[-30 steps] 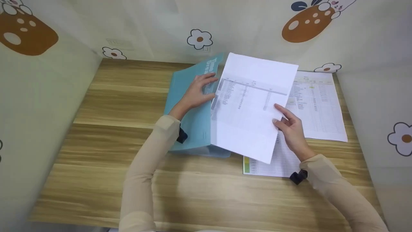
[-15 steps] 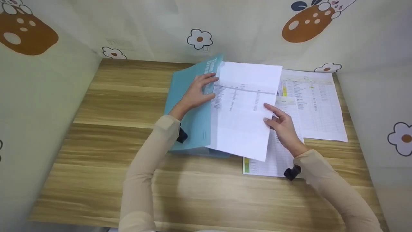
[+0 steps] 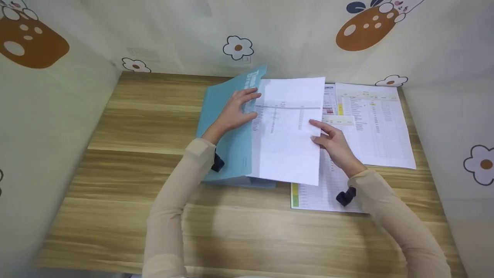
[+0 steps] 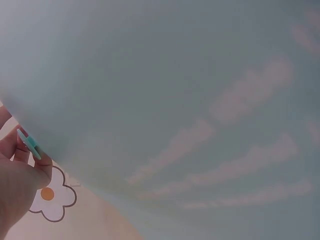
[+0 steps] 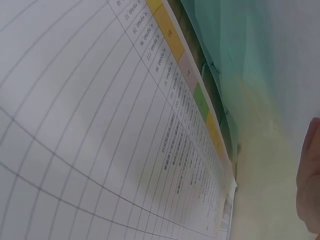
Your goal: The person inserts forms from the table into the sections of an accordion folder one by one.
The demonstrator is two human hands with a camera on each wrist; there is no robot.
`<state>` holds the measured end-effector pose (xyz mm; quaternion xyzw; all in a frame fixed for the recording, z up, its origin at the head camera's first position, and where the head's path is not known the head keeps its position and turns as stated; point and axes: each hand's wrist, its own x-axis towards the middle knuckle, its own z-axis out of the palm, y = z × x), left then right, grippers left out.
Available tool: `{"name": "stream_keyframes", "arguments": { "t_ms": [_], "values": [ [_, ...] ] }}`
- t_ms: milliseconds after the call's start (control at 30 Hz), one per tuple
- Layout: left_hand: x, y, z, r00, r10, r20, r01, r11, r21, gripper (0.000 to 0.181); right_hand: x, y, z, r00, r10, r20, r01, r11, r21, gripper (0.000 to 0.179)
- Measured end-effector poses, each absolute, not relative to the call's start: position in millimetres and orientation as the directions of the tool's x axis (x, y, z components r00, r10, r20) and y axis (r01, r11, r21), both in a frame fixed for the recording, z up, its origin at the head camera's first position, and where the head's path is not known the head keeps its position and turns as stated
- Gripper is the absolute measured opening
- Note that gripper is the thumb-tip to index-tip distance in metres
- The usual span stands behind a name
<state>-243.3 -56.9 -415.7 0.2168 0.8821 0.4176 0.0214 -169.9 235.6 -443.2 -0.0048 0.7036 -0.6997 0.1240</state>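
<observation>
A teal folder (image 3: 225,150) stands partly opened near the middle of the table, its front cover raised. My left hand (image 3: 233,112) holds the cover by its right edge; the left wrist view shows curled fingers (image 4: 22,162) at that edge, beside a small teal piece. Between thumb and fingers, my right hand (image 3: 335,146) pinches the right edge of a white printed sheet (image 3: 289,154). The sheet's left part lies inside the folder, hidden behind the cover. In the right wrist view only part of the right hand (image 5: 309,175) shows, at the right border.
To the right, several printed sheets lie overlapping on the wooden table (image 3: 247,231): one (image 3: 382,143) at the back right, another (image 3: 328,199) with coloured row labels nearer the front. A patterned wall (image 3: 185,38) borders the table's back, with side walls left and right.
My right hand has moved left with the white sheet, which has straightened from its tilt and slid further behind the folder's cover. The left hand has kept its place on the cover.
</observation>
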Motion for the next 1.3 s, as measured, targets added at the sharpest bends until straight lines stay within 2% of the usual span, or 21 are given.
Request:
{"name": "stream_keyframes", "arguments": {
  "t_ms": [533,800,1067,1300],
  "values": [
    [-241,-57,-416,-0.917,0.382,0.118,0.337,0.579,0.742,0.052,-194,229,-446,-0.946,-0.248,-0.209,0.204,0.046,-0.978,0.046],
    [-243,-56,-418,-0.899,0.409,0.154,0.374,0.539,0.755,0.049,-199,224,-450,-0.947,-0.256,-0.196,0.192,0.039,-0.981,0.046],
    [-243,-56,-418,-0.906,0.398,0.142,0.362,0.559,0.746,0.050,-197,225,-450,-0.961,-0.227,-0.157,0.139,0.090,-0.986,0.052],
    [-243,-56,-418,-0.905,0.402,0.143,0.366,0.560,0.743,0.051,-181,233,-444,-0.946,-0.313,-0.087,0.041,0.149,-0.988,0.050]
  ]
}}
